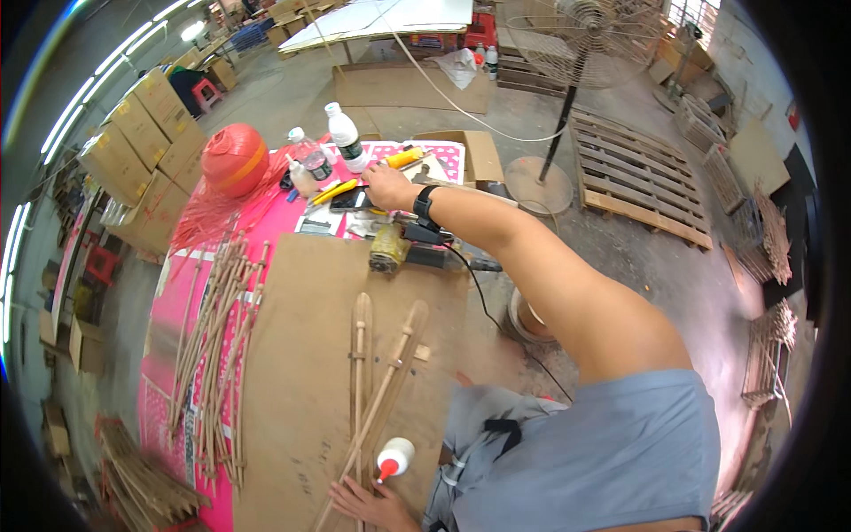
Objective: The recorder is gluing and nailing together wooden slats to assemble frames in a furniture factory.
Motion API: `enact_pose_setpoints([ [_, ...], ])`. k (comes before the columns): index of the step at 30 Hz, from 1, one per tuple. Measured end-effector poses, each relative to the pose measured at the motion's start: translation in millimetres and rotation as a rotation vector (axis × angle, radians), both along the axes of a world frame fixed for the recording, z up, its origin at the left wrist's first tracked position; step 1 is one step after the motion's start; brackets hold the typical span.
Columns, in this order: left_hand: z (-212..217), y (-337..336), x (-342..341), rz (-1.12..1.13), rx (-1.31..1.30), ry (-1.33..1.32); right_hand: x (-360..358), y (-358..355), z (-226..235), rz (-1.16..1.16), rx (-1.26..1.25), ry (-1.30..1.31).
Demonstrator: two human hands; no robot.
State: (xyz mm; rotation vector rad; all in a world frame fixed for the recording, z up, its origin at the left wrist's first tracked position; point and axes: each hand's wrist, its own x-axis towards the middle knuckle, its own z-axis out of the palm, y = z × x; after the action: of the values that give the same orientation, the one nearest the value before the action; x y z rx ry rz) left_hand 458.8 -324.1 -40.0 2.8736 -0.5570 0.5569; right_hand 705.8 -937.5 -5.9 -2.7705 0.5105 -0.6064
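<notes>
Nearest me, my left hand (359,504) lay flat, grip spread, on crossed rattan sticks (372,390) beside the glue bottle (394,458), joint seemingly unfinished, while my right hand (387,186) reached among tools across the bench (292,372), grip indiscernible.

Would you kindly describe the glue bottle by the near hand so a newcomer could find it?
Start at the brown board lying on the pink table. At its near edge, the left hand rests on crossed rattan sticks. Just above it lies the glue bottle: small, white, with a red nozzle, unlike the taller capped bottles at the far end.
</notes>
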Motion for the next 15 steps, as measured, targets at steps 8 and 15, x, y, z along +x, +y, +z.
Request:
enact_pose_setpoints([
  [8,-7,4,-2,0.035,0.025,0.026,78,3,-32,0.051,0.013,0.142],
  [15,-4,5,1,0.004,0.037,0.003,92,-4,-33,0.065,-0.251,0.147],
])
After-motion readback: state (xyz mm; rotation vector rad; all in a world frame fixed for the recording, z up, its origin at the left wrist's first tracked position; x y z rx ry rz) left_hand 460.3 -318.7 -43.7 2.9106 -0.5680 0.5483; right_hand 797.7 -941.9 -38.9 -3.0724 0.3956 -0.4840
